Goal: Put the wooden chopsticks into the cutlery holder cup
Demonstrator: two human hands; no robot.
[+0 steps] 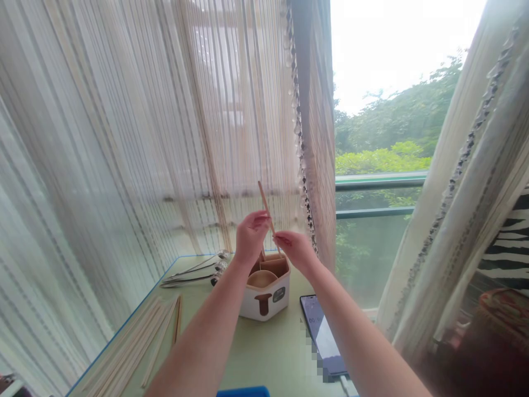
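Above the table, my left hand [252,236] and my right hand [294,249] both pinch a brown wooden chopstick [263,197]. It tilts with its upper end to the left, and its lower end reaches down toward a white and brown utensil holder [264,302]. I cannot tell whether it is one stick or two pressed together. The holder has several compartments, with a round brown cup at its front. Another brown stick stands in the holder beside my left wrist, partly hidden. Both hands are closed at the fingertips.
Several metal spoons [198,277] lie left of the holder. Pale chopsticks [132,346] and darker ones [177,320] lie at the table's left. A phone [324,337] with a cable rests under my right forearm. A blue object [243,392] shows at the front edge. Curtains [231,127] hang behind.
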